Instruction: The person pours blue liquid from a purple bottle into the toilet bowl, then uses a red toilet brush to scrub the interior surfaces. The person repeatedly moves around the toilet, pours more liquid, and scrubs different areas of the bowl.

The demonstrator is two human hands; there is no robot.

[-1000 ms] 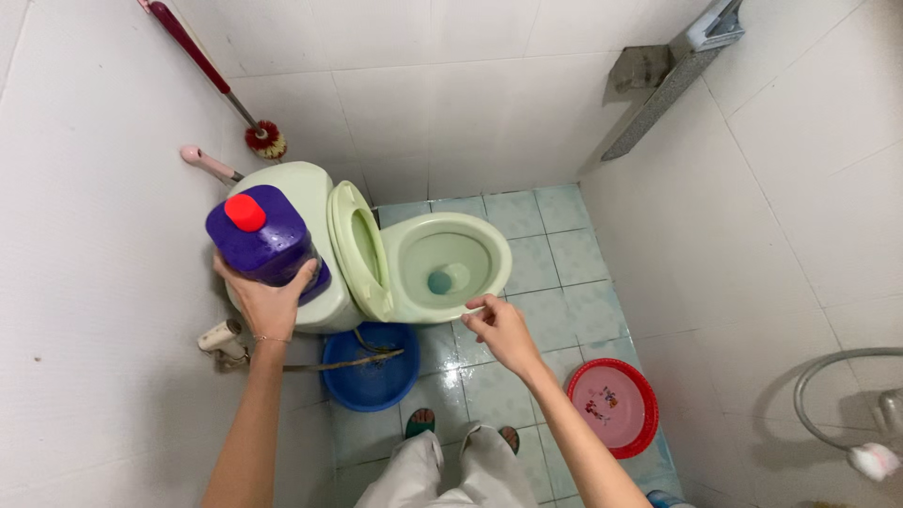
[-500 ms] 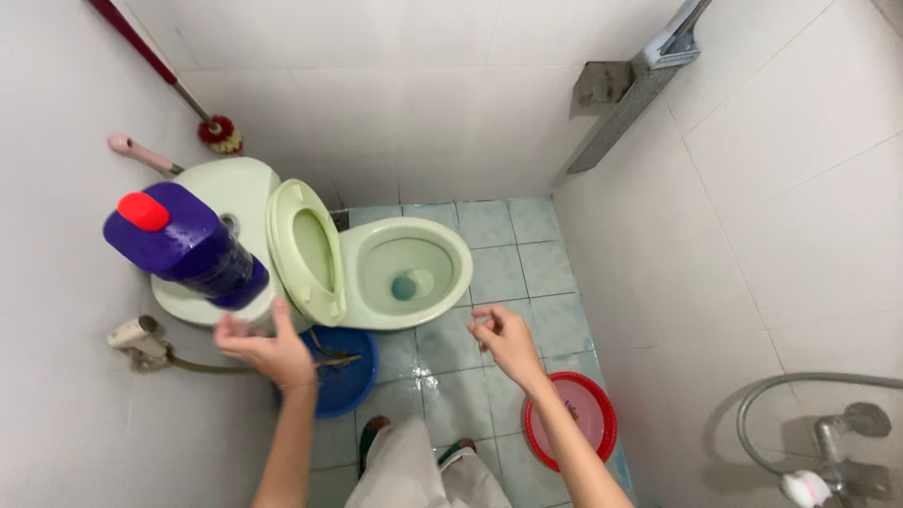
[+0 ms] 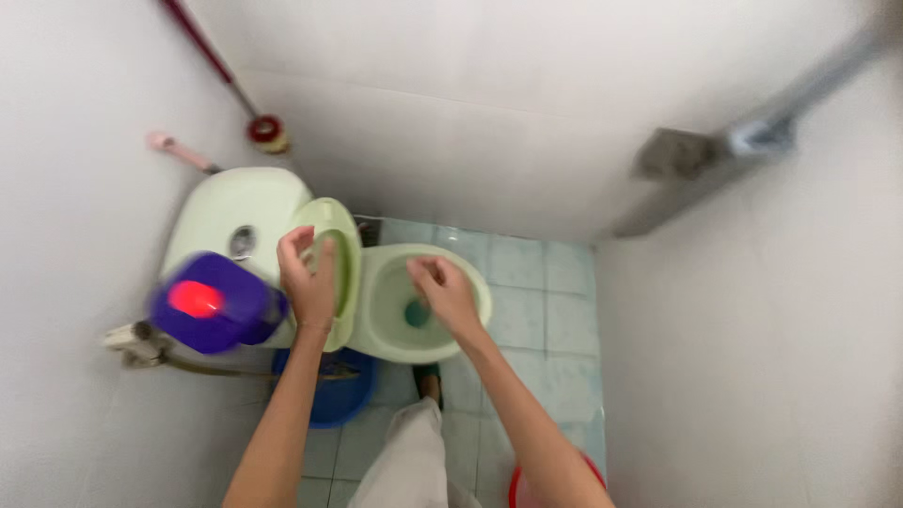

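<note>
Head: bottle (image 3: pixel 218 303) just left of hands (image 3: pixel 308 277).

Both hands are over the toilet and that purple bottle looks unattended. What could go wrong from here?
1. The purple bottle with the red cap sits near the tank's front edge, close beside the left hand; a knock could tip it off.
2. The right hand is over the open bowl with water showing inside, so splashing or contact is possible.
3. The picture is blurred, so neither hand's grip is clear.
</note>
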